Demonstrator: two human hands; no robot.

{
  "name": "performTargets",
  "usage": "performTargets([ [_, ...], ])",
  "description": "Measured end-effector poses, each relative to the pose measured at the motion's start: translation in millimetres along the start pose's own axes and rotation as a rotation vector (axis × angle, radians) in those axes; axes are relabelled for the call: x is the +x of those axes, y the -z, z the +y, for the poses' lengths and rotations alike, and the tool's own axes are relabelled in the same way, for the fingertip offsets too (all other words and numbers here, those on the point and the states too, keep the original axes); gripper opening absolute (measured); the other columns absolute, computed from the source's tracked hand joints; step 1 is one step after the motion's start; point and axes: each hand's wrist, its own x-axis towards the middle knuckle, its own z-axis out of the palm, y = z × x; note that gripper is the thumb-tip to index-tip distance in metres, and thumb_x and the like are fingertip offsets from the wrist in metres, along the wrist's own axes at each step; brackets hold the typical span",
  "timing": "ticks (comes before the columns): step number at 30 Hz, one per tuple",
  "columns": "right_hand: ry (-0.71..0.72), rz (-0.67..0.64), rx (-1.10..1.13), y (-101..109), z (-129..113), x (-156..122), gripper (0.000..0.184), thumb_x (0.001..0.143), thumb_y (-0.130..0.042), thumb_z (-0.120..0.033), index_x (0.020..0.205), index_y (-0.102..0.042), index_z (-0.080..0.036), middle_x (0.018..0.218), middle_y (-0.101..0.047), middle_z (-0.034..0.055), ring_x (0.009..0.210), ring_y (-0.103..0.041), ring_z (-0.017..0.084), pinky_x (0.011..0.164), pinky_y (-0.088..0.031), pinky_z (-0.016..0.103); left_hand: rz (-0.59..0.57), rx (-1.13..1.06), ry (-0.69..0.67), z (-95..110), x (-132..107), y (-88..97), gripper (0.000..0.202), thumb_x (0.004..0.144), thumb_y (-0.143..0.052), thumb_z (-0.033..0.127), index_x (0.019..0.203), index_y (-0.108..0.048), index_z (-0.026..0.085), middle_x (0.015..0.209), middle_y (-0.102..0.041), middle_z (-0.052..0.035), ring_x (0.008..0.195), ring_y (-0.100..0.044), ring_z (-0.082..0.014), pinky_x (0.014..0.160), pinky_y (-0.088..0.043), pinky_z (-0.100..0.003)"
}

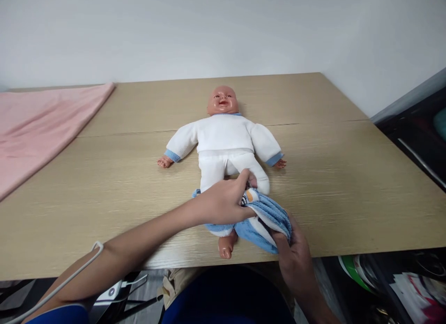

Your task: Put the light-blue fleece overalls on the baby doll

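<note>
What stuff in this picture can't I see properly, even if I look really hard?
All in the head view:
- Doll: its second foot, hidden by the bunched blue-and-white cloth.
- Right hand: some fingers, hidden behind that cloth.
- Pink cloth: the rest, cut off by the left edge.
- Papers: any writing, too small and blurred.

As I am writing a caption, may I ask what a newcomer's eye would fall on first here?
A bald baby doll in white clothes probably comes first, lying face up centrally on the light wood-grain table. At its legs, the left hand and right hand hold bunched blue-and-white fabric. A pink cloth lies on the table's left side.
</note>
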Motion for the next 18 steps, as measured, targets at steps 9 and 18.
performTargets([
  [9, -0.239, -0.019, 0.329, -5.8, 38.5, -1.3, 0.051, 0.104, -0.074, -0.052, 0.150, -0.073, -0.031, 0.142, -0.082, 0.0106, 0.133, -0.076, 0.038, 0.116, -0.065, 0.056, 0.021, -0.374, -0.014, 0.7, 3.0, 6.8, 0.057, 0.081, -0.079, 0.024, 0.134, -0.059, 0.022, 0.120, -0.068, -0.0051, 0.100, -0.065, -0.0240, 0.091, -0.053, -0.040],
  [18, -0.322, -0.098, 0.267, 4.0, 38.5, -0.5, 0.067, 0.099, -0.078, -0.058, 0.160, -0.066, -0.032, 0.162, -0.071, 0.0100, 0.156, -0.064, 0.039, 0.135, -0.049, 0.064, 0.065, -0.337, -0.054, 2.6, 0.8, 5.5, 0.054, 0.083, -0.073, 0.022, 0.138, -0.068, 0.022, 0.130, -0.073, -0.0072, 0.118, -0.067, -0.0292, 0.099, -0.053, -0.044],
])
